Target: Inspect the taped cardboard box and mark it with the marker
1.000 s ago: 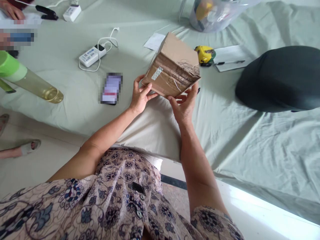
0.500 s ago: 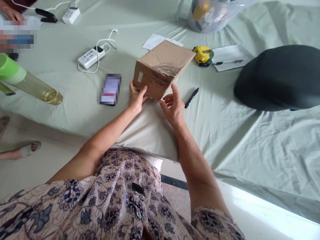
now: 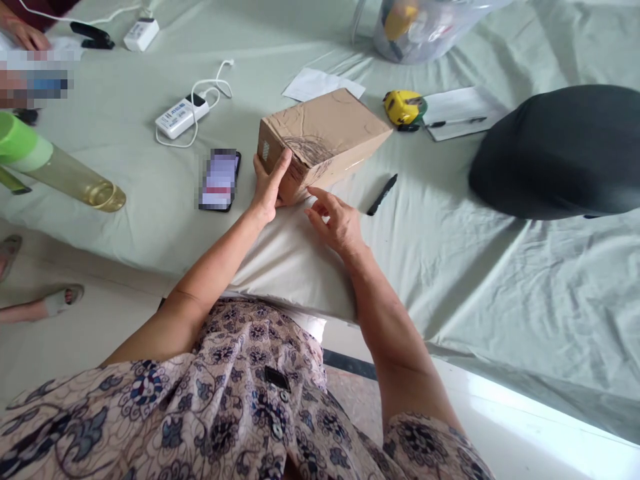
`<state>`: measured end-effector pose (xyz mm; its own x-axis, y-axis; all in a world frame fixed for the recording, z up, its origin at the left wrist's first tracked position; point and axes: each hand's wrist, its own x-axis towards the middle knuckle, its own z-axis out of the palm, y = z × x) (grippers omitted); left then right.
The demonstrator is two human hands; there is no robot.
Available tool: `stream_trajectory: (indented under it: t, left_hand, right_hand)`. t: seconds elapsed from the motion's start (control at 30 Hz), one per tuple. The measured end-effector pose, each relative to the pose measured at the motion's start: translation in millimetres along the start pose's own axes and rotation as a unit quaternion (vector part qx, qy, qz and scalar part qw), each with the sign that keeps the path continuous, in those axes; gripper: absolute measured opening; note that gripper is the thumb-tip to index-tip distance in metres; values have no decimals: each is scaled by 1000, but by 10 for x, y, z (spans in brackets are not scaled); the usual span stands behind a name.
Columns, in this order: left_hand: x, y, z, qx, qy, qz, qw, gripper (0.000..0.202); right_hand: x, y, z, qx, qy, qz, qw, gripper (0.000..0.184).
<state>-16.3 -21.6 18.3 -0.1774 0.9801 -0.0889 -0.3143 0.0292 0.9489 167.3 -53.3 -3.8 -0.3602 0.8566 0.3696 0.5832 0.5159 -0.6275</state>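
Observation:
A brown cardboard box with black scribbles near one corner rests on the cloth-covered table, its near end slightly turned toward me. My left hand grips that near end, thumb on the front face and fingers round the left side. Just off the box's lower right corner is my right hand, fingers bent and apart, holding nothing; whether a fingertip touches the cardboard I cannot tell. A black marker lies to the right of it. To the left of my left hand is a smartphone with a lit, blurred screen.
A white power strip with a cable, a green-lidded bottle and a co-worker's hand are on the left. A yellow tape measure, papers with a pen, a dark cap and a clear bucket lie beyond and right.
The box has tipped down and turned, so its long side now shows. My left thumb has moved up the front face. My right hand has shifted left and a little down, away from the box's side.

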Motion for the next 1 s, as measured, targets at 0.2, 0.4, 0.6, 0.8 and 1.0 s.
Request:
stream_trajectory:
  t: [0.2, 0.4, 0.6, 0.8, 1.0]
  left_hand:
    - [-133, 218, 84, 17, 38, -57, 998, 95]
    - [-81, 154, 45, 13, 21, -48, 999, 98]
    - [-99, 166, 46, 31, 25, -30, 999, 99]
    - [-109, 162, 53, 38, 4, 9, 999, 88]
    - [-52, 10, 29, 55, -86, 93, 990, 113]
  right_hand:
    - [35, 243, -68, -65, 55, 53, 995, 34]
    - [2, 665, -230, -176, 115, 174, 962, 37]
    - [-70, 880, -400, -218, 129, 278, 927, 43]
    - [-28, 902, -468, -158, 230, 148, 949, 62]
    - [26, 430, -465, -109, 251, 90, 958, 100]
